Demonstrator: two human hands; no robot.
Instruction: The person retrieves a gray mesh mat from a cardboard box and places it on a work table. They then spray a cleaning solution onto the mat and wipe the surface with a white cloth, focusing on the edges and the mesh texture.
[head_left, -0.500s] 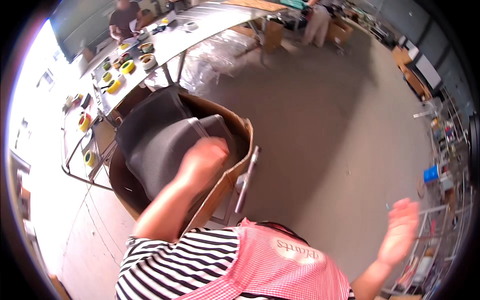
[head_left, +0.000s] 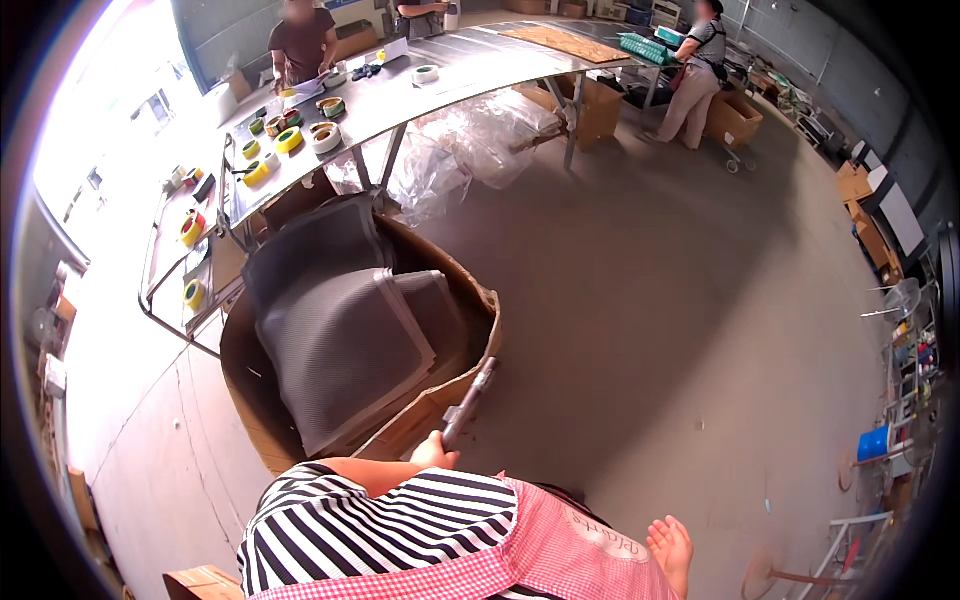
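My left hand (head_left: pixel 433 455) is closed round the lower end of a metal handle bar (head_left: pixel 469 405) that stands up beside a large open cardboard box (head_left: pixel 490 315). Inside the box lie dark grey mesh sheets (head_left: pixel 345 340), stacked and bent, some leaning up against the far wall. The bar seems to belong to a cart under the box, but its base is hidden. Low at the right of my apron, my right hand (head_left: pixel 672 545) is held out with its fingers apart and nothing in it.
Beyond the box runs a long table (head_left: pixel 450 85) with several tape rolls (head_left: pixel 288 140) on it. Plastic wrap (head_left: pixel 430 165) lies beneath. One person (head_left: pixel 300 48) works behind the table; another (head_left: pixel 697 75) stands at its far right. Shelving lines the right side, near a blue bucket (head_left: pixel 873 443).
My left hand has come back from over the mesh sheets to the handle bar. My right hand has dropped lower and closer to my body. The view has shifted, showing more of the table.
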